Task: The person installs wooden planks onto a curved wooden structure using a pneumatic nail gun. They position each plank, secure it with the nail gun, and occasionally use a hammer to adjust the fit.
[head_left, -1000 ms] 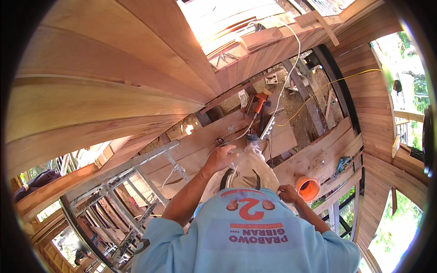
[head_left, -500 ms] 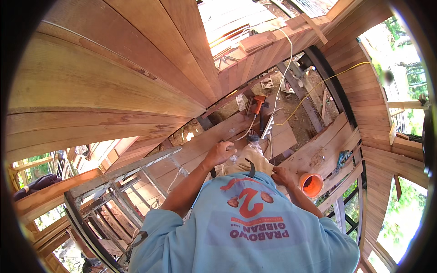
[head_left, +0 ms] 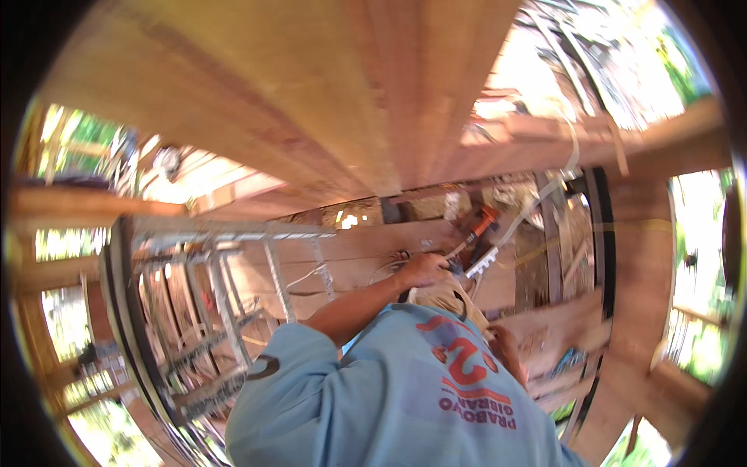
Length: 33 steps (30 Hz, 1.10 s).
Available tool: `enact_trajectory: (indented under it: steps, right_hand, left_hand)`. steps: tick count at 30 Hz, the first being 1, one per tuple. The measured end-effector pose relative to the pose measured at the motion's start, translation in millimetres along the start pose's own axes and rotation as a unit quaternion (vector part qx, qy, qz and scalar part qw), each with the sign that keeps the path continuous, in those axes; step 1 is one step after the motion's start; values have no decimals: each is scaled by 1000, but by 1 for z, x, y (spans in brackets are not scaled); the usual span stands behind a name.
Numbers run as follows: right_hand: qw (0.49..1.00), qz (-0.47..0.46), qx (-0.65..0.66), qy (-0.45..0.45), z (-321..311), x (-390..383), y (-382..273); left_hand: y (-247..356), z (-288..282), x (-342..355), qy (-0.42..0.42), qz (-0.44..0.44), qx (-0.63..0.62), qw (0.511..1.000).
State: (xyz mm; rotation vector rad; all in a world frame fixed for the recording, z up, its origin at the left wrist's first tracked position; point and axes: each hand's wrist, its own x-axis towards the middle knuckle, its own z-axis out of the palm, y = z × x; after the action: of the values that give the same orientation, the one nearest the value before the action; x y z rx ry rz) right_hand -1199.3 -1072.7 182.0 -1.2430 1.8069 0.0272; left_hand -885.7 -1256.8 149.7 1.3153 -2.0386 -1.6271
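My left hand is in front of my body, over the tan trousers. Motion smears its fingers, so I cannot make out their shape. On my right side, my right hand rests low against the trousers, its fingers mostly hidden by the body and blue shirt. Beyond the left hand, an orange corded power tool lies on the wooden planks. Nearer to me is a pale strip with notches along it, like a power strip, by my feet.
A metal ladder lies or leans on the left. A tall plank wall rises ahead. Gaps between floor beams show rubble beneath. A dark curved post stands right, and a yellow cord crosses the floor.
My view has swung left, so the scene has shifted rightward and blurred. The orange bucket by my right hand has left the view. My left hand now appears nearer the trousers' front.
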Motion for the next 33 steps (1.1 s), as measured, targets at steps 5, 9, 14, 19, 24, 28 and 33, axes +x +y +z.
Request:
enact_trajectory:
  steps: [5,9,14,19,24,28,33]
  right_hand:
    - [988,40,147,-34,-71,-16,-21]
    - [960,-24,278,7,-109,16,-5]
    - [920,-70,384,29,-149,45,-105]
    - [834,-156,527,-47,-160,77,-132]
    - [846,-182,461,-195,-165,114,-155]
    - [841,-167,473,-200,-154,137,-155]
    - [841,-170,471,-204,-150,162,-155]
  left_hand:
    - [18,16,20,-3,-2,-23,1000]
    - [59,27,28,26,98,-64,993]
    - [95,41,47,-4,146,-32,989]
    - [120,33,50,56,97,-195,974]
    - [138,25,53,77,11,-290,954]
    - [134,17,58,130,-23,-254,958]
    - [113,18,61,154,-22,-311,938]
